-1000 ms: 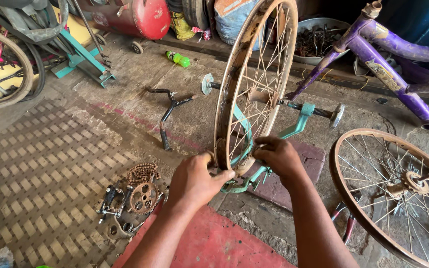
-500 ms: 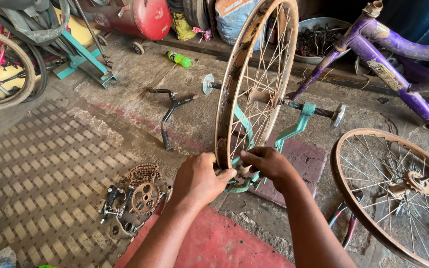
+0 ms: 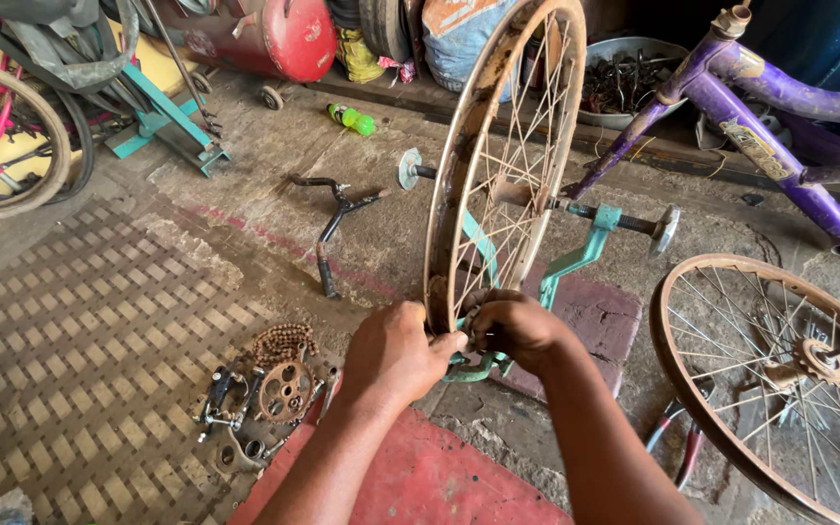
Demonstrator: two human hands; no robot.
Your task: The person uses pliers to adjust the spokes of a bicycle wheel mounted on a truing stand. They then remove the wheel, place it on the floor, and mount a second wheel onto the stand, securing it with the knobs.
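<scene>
Rusty wheel rim stands upright in a teal truing stand on the concrete floor, both hands closed on its bottom edge: left hand gripping the rim, right hand pinching at the spokes. Just left lie a sprocket and chain; to the right, a second wheel and purple frame crowd in.

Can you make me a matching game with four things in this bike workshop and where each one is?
Things:
1. rusty spoked wheel rim standing upright
2. purple bicycle frame
3. small green plastic bottle
4. rusty chain and sprocket pile

Places:
A. on the floor at the far wall, near the red tank
B. lower left, beside the red mat
C. in the turquoise stand, at both hands
D. upper right

Pairs: 1-C, 2-D, 3-A, 4-B
</scene>
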